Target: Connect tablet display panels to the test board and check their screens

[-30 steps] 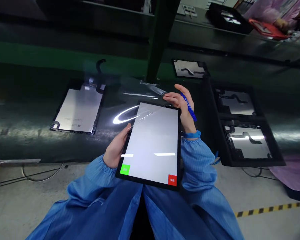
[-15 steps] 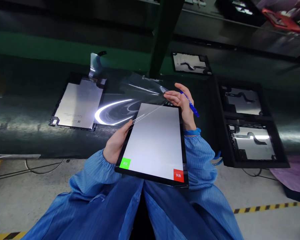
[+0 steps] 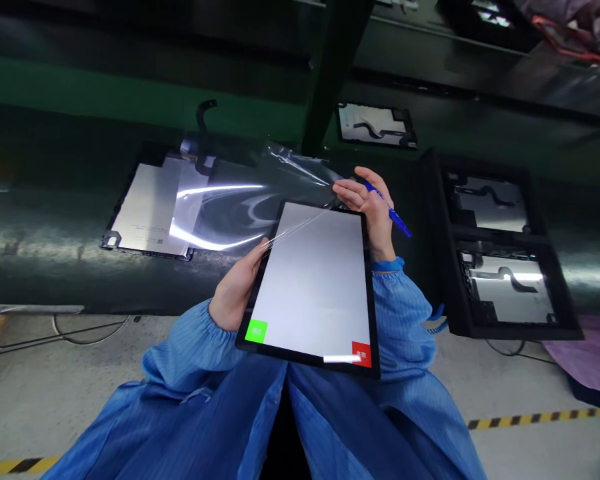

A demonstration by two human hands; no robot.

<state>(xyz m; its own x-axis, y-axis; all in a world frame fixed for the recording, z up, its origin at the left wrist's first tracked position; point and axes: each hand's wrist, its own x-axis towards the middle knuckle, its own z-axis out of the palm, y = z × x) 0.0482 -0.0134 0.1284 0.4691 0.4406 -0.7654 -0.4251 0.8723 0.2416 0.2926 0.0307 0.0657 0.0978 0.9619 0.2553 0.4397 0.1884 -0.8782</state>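
A lit tablet screen (image 3: 313,280) in a black frame lies tilted in front of me, with a green square at its lower left and a red one at its lower right. My left hand (image 3: 236,287) grips its left edge, thumb on top and fingers hidden beneath. Clear film (image 3: 240,207) is peeled back from the upper left of the screen and stretches left over the bench. At the top right corner, my right hand (image 3: 373,203) pinches the film's edge between its fingertips. A blue pen (image 3: 393,217) is tucked in that same hand.
On the dark bench, a silver-backed display panel (image 3: 143,207) lies left, partly under the film. Another panel (image 3: 377,125) is at the back. A black two-compartment tray (image 3: 453,300) holds panels on the right. A dark post (image 3: 333,73) rises behind my hands.
The loose end of the film has dropped and now hangs over the left panel. My hands, pen and screen have shifted slightly right in view. A bright reflection shows at the screen's lower edge.
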